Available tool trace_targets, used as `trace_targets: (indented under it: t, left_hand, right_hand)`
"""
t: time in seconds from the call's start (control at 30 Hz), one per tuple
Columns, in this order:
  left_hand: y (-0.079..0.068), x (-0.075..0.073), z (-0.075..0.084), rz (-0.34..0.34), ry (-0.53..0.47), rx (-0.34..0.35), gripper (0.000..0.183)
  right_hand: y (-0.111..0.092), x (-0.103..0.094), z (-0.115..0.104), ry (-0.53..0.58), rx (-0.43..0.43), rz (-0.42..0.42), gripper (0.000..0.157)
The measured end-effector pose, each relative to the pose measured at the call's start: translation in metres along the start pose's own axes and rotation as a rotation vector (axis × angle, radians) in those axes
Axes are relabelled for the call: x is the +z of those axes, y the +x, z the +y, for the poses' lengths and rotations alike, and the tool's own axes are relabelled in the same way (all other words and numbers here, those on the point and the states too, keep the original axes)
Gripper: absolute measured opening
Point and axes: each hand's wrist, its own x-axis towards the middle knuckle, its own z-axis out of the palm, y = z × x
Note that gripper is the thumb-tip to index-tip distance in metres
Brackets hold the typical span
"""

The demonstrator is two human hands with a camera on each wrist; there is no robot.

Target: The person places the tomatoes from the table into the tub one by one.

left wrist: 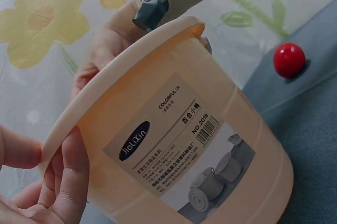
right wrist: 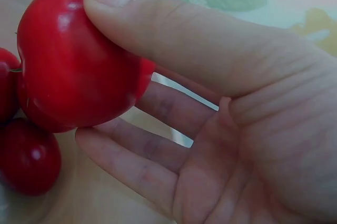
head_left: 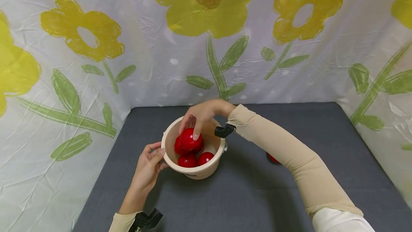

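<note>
A cream plastic bucket (head_left: 206, 171) stands on the dark table, several shiny red apples (head_left: 187, 161) at its bottom. With thumb and fingers my left hand (head_left: 148, 169) grips the bucket's left rim; a printed label (left wrist: 184, 145) shows on the wall in the left wrist view. Inside the mouth, my right hand (head_left: 202, 115) holds one red apple (head_left: 189, 139) between thumb and fingers, above the others. A stem end is visible near the held apple (right wrist: 79, 55) in the right wrist view, where more apples (right wrist: 29, 155) lie close by.
Another red apple (head_left: 272, 158) lies on the dark table (head_left: 251, 203) to the right, partly hidden behind the right sleeve (head_left: 289, 149). A white curtain (head_left: 154, 60) with yellow flowers hangs behind the table and along its sides.
</note>
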Motion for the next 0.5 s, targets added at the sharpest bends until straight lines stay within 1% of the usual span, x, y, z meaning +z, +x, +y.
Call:
trace_targets:
  t: [0.13, 0.27, 0.4, 0.5]
  left_hand:
    - [-0.0001, 0.0005, 0.0006, 0.001, 0.007, -0.009, 0.027]
    - [0.0001, 0.0009, 0.0008, 0.005, 0.013, -0.016, 0.028]
    - [0.0002, 0.0009, 0.0006, 0.008, 0.015, -0.017, 0.028]
    - [0.0002, 0.0008, 0.0005, 0.007, 0.015, -0.012, 0.028]
  right_hand:
    - [0.0030, 0.0042, 0.0027, -0.004, 0.013, -0.017, 0.052]
    - [0.0051, 0.0072, 0.0060, 0.028, 0.022, -0.031, 0.051]
    - [0.0049, 0.0076, 0.0076, 0.068, 0.023, -0.016, 0.049]
    - [0.0035, 0.0060, 0.0070, 0.093, 0.009, -0.008, 0.049]
